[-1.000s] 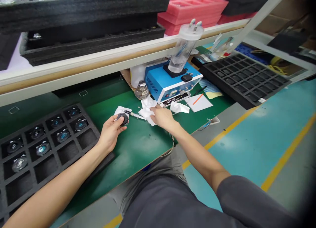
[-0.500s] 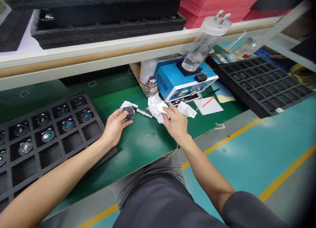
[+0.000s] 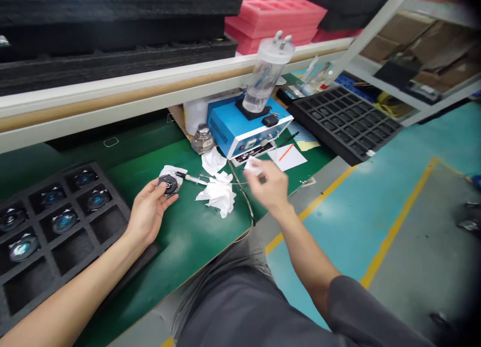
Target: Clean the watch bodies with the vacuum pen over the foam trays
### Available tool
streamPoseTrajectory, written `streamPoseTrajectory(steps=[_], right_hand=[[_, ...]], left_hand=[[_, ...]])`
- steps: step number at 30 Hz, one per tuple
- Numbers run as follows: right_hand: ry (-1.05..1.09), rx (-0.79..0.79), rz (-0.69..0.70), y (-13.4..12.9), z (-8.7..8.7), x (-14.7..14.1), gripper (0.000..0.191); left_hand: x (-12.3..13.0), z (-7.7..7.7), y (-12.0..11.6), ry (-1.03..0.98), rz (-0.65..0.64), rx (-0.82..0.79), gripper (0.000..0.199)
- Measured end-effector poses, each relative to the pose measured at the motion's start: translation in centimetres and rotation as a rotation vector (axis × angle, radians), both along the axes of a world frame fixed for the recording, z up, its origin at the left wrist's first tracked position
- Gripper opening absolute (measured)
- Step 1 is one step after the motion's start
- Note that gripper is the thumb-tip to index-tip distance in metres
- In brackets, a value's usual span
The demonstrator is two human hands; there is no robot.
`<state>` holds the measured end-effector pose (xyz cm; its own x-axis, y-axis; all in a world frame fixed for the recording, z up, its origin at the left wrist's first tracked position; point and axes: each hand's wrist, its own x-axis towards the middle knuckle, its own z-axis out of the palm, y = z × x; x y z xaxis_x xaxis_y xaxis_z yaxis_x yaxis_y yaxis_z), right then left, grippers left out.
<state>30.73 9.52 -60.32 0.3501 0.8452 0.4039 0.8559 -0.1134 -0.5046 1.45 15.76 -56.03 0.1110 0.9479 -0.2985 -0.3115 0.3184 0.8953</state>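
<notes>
While the left hand (image 3: 148,212) cradles a round black component (image 3: 169,185) in a narrow grip, thumb on its face and fingers curled behind it, the right hand (image 3: 268,184) is raised just above the green surface (image 3: 199,267), pinching a small scrap of white wipe (image 3: 252,165) between thumb and fingertips. The component sits out at the fingertips rather than deep in the palm, with a folded white wipe (image 3: 172,169) showing behind its far edge. A slim syringe (image 3: 191,179) lies to its right, one end just beside the component, and a thin dark cable (image 3: 240,199) curves across the surface close to the right hand. Two crumpled white wipes (image 3: 218,194) sit between the hands, one of them near a squat glass bottle (image 3: 202,139). Left of the left hand, a black foam tray (image 3: 63,222) holds similar round components in square cells. Farther on stand a blue bench machine (image 3: 244,131) topped by a clear plastic cylinder (image 3: 266,76), a sheet of paper (image 3: 289,157) with an orange pen (image 3: 286,151) on it, and a second black foam tray (image 3: 343,121).
</notes>
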Motion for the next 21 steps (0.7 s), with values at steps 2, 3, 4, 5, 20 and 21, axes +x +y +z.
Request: streamPoseTrajectory(steps=[2, 3, 4, 5, 20, 21], right_hand=[[0.061, 0.064, -0.248, 2.4, 0.6, 3.5, 0.048], [0.064, 0.047, -0.274, 3.7, 0.7, 5.0, 0.051], [0.062, 0.018, -0.272, 4.9, 0.7, 6.1, 0.051], [0.090, -0.011, -0.262, 6.0, 0.5, 7.0, 0.049], [0.893, -0.081, -0.209, 9.8, -1.5, 7.0, 0.061], [0.937, -0.073, -0.204, 9.8, -1.4, 6.9, 0.059]], left_hand=[[0.0, 0.1, 0.1, 0.014, -0.006, -0.003, 0.022], [0.1, 0.1, 0.1, 0.020, -0.008, -0.008, 0.021], [0.1, 0.2, 0.1, 0.025, -0.009, -0.014, 0.020], [0.1, 0.2, 0.1, 0.030, -0.010, -0.021, 0.019], [0.0, 0.3, -0.2, 0.020, -0.039, -0.046, 0.016], [0.0, 0.3, -0.2, 0.019, -0.043, -0.045, 0.016]])
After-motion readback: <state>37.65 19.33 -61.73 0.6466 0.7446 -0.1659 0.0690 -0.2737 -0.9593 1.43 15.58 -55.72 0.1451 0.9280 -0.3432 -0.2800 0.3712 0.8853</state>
